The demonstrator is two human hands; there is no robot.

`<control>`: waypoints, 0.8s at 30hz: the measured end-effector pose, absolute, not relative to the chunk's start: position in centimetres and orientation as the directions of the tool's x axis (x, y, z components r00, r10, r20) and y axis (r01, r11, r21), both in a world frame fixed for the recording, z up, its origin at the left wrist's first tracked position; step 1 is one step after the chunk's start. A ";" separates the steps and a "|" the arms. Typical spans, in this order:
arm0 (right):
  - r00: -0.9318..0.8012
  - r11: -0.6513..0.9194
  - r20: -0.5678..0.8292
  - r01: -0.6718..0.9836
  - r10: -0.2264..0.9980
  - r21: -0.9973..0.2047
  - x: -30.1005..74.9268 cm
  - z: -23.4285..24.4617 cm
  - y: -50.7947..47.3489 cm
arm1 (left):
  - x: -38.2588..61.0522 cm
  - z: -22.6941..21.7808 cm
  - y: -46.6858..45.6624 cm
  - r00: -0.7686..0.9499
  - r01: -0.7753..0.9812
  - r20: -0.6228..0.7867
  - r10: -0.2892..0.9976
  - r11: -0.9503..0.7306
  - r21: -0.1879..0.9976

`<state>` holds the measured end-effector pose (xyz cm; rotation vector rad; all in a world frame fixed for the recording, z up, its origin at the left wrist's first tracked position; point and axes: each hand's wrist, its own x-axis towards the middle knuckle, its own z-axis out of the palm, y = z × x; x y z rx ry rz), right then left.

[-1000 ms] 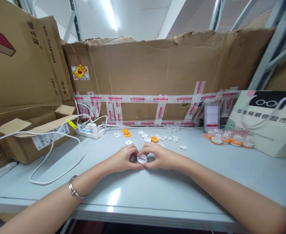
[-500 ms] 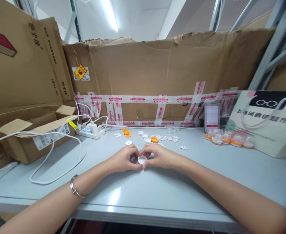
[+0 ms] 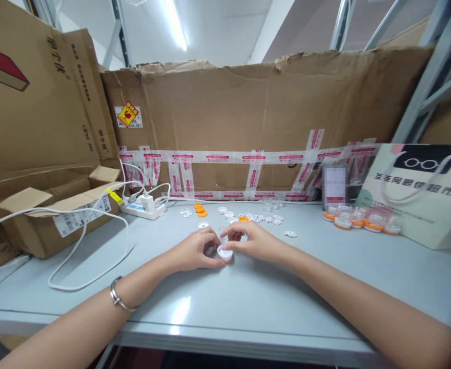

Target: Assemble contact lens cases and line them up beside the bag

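Observation:
A small round white cap (image 3: 224,252), its shallow hollow facing up, is held low over the table between my two hands. My left hand (image 3: 198,249) is curled around its left side, with the thumb along the near edge. From the right, my right hand (image 3: 254,242) has its thumb at the cap's rim and its bent fingers just beyond it. Behind my hands lie white round caps (image 3: 228,214), an orange ring (image 3: 243,219) partly hidden by my right hand, and a cluster of small white pieces (image 3: 266,219).
Orange rings (image 3: 200,210) lie behind my left hand. Clear round cups (image 3: 273,203) stand at the back. Orange-and-white containers (image 3: 364,220) sit before a paper bag (image 3: 413,195) and a phone-like screen (image 3: 335,184). At left are a power strip (image 3: 143,207), white cable and open carton (image 3: 52,210).
My right thumb has moved up from the cap's near edge to its upper right rim. The left hand keeps its place, and more of the cap's side shows.

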<state>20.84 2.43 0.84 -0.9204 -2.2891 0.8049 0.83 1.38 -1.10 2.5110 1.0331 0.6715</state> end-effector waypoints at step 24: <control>-0.229 0.658 0.638 0.466 0.735 -0.591 22.6 2.0 2.6 | -3.9 -0.5 6.1 0.013 0.714 0.668 0.744 -0.474 0.514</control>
